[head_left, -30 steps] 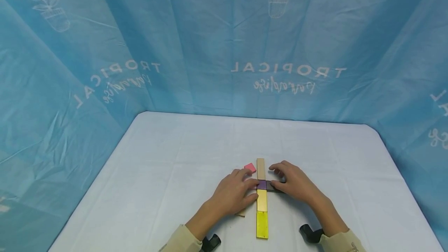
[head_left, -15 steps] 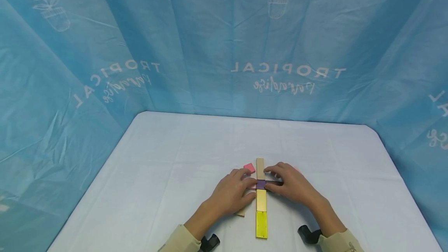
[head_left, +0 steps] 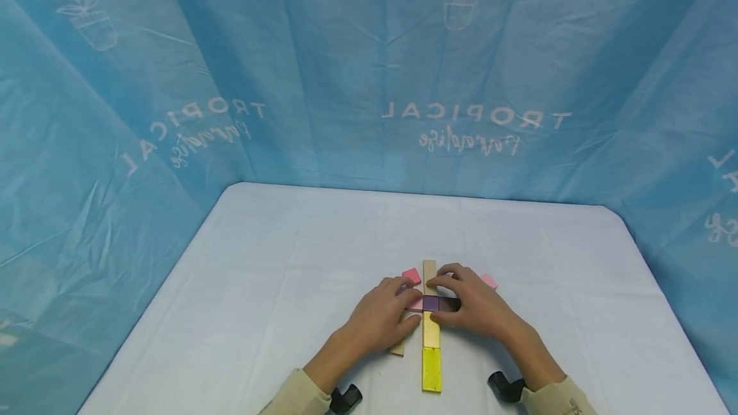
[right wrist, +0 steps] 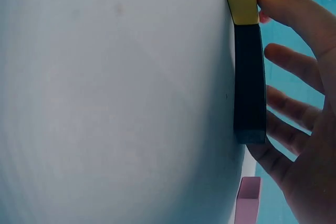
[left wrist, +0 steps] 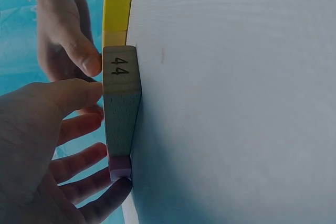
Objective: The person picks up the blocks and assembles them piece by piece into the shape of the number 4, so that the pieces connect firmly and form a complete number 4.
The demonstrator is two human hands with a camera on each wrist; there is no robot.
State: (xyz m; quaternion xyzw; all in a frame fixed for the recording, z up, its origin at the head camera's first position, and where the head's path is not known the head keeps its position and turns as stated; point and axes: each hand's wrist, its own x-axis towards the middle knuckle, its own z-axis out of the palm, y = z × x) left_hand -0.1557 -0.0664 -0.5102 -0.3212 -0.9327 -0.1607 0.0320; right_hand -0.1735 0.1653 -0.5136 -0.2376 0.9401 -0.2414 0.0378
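Flat wooden blocks form a line in the head view: a natural wood block (head_left: 429, 269), a purple block (head_left: 430, 303), a pale yellow block (head_left: 431, 332) and a bright yellow block (head_left: 431, 370). A black block (head_left: 450, 304) sticks out right of the purple one, a pink block (head_left: 414, 305) left. My left hand (head_left: 375, 319) rests over the pink block, fingers spread, with a wood block marked 44 (left wrist: 121, 87) by its thumb. My right hand (head_left: 481, 305) arches over the black block, thumb at the pale yellow block's edge, index finger at the natural wood block.
A red-pink block (head_left: 411, 276) lies beyond my left fingers, and a light pink block (head_left: 489, 280) behind my right hand. The white-covered table (head_left: 300, 242) meets a blue curtain (head_left: 323, 82). Black camera mounts (head_left: 506, 387) hang at both wrists.
My right hand has moved left, bringing its thumb and index finger to the line of blocks and uncovering the light pink block. The left hand has barely moved.
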